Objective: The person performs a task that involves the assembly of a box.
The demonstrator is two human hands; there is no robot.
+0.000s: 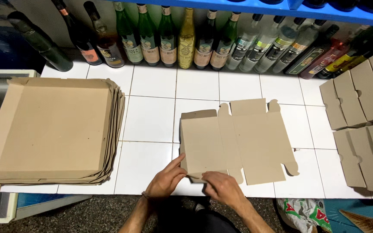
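A flat, unfolded brown cardboard box blank (238,140) lies on the white tiled counter (152,116), its flaps spread out. My left hand (167,179) touches the blank's near left corner with thumb and fingers pinching the edge. My right hand (223,187) rests on the near edge beside it, fingers curled over a small bottom flap. Both hands grip the same lower left part of the blank.
A stack of large folded cardboard trays (52,129) sits at the left. Several folded small boxes (363,121) lie at the right. A row of glass bottles (186,39) lines the back wall under a blue shelf (281,8). A crumpled bag (301,213) lies on the floor.
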